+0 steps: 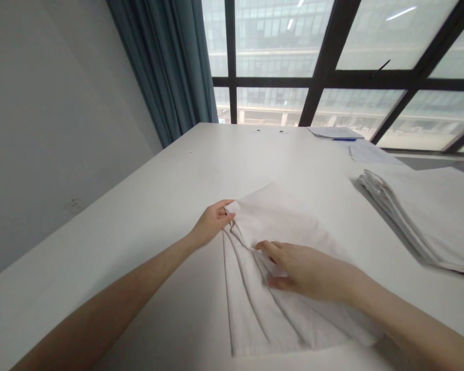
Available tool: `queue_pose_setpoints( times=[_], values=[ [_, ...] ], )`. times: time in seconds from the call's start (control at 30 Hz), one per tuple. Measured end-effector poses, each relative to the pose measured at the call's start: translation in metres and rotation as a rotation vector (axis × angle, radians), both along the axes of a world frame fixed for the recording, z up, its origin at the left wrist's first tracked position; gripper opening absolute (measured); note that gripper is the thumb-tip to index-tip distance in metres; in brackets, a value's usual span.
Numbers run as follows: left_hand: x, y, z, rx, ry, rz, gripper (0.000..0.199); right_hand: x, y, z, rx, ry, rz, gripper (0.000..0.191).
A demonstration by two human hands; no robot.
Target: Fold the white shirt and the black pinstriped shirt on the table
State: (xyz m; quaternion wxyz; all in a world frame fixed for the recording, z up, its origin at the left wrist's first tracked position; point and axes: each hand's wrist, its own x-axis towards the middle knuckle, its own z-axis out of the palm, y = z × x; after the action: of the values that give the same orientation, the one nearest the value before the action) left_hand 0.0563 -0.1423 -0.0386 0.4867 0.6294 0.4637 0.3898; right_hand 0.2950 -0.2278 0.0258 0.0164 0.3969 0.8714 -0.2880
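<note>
A pale, off-white cloth [290,216] lies gathered on the white table in front of me, with several folds running toward its near edge. My left hand [213,222] pinches the cloth's left corner between thumb and fingers. Over the middle of the cloth is my right hand [294,268], its thumb and fingers apart and its fingertips touching the folds. Whether those fingertips grip any fabric is hard to make out. The far part of the cloth spreads out behind both hands.
A stack of folded pale cloths [436,216] sits at the right on the white table [158,206]. Papers [334,133] and a blue pen [344,139] lie at the far right corner. Beyond the table are a blue curtain [174,62] and dark-framed windows; a grey wall [62,103] borders the left.
</note>
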Motion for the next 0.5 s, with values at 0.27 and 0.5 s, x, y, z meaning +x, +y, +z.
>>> queue_pose_setpoints(
  times=[0.27,0.5],
  values=[
    [0.000,-0.004,0.009,0.123,0.175,0.136,0.044,0.028,0.007,-0.018,0.295,-0.283,-0.115,0.043],
    [0.000,-0.002,0.006,0.110,0.190,0.131,0.037,0.069,0.018,-0.009,0.513,-0.355,-0.227,0.021]
  ],
)
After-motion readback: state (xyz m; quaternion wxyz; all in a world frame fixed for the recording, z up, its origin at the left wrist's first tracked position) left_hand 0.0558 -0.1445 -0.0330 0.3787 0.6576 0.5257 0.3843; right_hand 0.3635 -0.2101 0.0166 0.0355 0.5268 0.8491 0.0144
